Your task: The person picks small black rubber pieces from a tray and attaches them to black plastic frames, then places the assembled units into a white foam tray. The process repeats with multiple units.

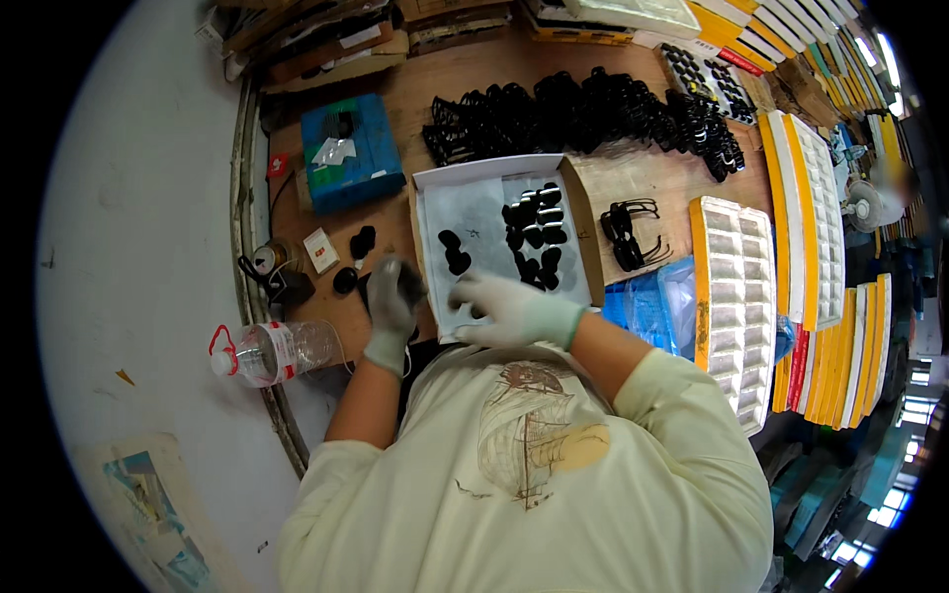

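A shallow white cardboard box [435,198] sits in front of me, with a pale sheet inside. Dark, glossy lens-shaped pieces [534,232] lie in rows on its right part, and a small group of the same dark lenses [454,253] lies at its left. My right hand [514,308], in a pale glove, reaches over the box's near part. Its fingers are curled, and a dark lens shows partly between them. My left hand [393,304], gloved too, is closed just left of the box, with something dark at its fingers that is too blurred to name.
Many black eyeglass frames [583,114] are heaped behind the box; several more frames [633,235] lie right of it. A blue box [351,153], a small white box [320,251] and a plastic bottle [272,353] stand left. White compartment trays [733,306] line the right.
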`<state>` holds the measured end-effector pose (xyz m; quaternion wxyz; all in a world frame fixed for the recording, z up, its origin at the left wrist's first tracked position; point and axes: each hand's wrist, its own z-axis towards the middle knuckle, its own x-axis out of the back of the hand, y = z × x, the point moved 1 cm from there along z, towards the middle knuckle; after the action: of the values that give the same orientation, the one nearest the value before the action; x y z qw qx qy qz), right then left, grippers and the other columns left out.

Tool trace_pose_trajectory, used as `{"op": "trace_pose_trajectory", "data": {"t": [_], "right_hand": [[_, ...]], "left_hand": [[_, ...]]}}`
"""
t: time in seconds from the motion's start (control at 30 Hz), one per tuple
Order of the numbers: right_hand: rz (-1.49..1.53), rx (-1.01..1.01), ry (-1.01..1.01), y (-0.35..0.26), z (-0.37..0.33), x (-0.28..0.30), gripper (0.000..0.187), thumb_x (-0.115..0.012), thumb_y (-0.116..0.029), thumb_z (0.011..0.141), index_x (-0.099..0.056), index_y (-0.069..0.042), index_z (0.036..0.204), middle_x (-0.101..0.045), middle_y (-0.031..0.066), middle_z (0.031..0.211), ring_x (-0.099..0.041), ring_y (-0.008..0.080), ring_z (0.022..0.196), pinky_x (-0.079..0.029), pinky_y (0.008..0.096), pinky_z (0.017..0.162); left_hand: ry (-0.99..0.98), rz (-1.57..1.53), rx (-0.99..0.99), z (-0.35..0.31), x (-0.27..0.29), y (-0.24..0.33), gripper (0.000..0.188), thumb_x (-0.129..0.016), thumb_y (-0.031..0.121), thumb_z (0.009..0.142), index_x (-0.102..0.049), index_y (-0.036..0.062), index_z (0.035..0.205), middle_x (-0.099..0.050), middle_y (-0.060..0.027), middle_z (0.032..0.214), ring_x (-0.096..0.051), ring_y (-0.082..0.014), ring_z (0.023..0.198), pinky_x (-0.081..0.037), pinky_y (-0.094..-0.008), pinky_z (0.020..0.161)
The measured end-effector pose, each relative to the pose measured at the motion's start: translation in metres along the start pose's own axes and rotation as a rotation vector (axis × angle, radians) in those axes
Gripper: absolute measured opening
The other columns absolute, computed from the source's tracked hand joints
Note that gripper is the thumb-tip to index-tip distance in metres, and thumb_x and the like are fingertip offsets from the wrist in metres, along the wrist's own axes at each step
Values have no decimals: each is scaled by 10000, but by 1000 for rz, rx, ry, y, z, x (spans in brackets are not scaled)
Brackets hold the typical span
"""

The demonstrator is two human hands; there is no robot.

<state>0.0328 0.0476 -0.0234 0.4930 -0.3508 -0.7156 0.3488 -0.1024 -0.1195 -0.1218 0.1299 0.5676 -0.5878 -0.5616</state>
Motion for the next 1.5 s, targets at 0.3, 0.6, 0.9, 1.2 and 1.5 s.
{"op": "trace_pose_trajectory", "data": {"t": [0.3,0.6,0.9,1.2,1.5], "right_hand": [[251,-365,152,104,-57,3,627,-617,-375,948,-466,-10,1435,-678,238,1179,-682,305,1065,-548,381,879],[183,-125,274,103,-11,-41,372,-496,-324,1000,-652,-14,1134,-691,197,946,-665,363,858,-520,423,785],[-517,51,326,168,-65,45,277,-636,-315,899,-685,-65,1009,-645,97,820,-640,318,778,-496,452,714],[-560,298,436,213,-62,101,233,-692,-186,787,-666,-35,963,-653,132,1006,-601,332,1037,-485,469,951],[37,39,622,181,-81,66,656,-834,-287,666,-597,-54,1232,-493,210,1268,-648,341,976,-584,413,742]], "left_hand": [[244,438,181,-81,62,0,178,-562,220,966,-587,47,993,-594,-36,779,-572,-113,650,-461,-265,574],[-291,1491,-420,-19,33,9,545,-713,313,865,-541,-49,1234,-603,-225,1142,-624,-323,1050,-503,-425,907],[49,1339,8,16,18,-61,589,-619,95,855,-419,-48,1391,-585,-260,1240,-666,-372,1026,-544,-418,888],[202,1411,-508,79,-62,-27,591,-708,241,865,-498,-62,1327,-564,-275,1208,-559,-420,1159,-451,-475,1011],[675,1296,137,354,-131,-34,559,-646,284,893,-527,-54,1322,-590,-245,1293,-581,-345,1180,-481,-400,985]]}}
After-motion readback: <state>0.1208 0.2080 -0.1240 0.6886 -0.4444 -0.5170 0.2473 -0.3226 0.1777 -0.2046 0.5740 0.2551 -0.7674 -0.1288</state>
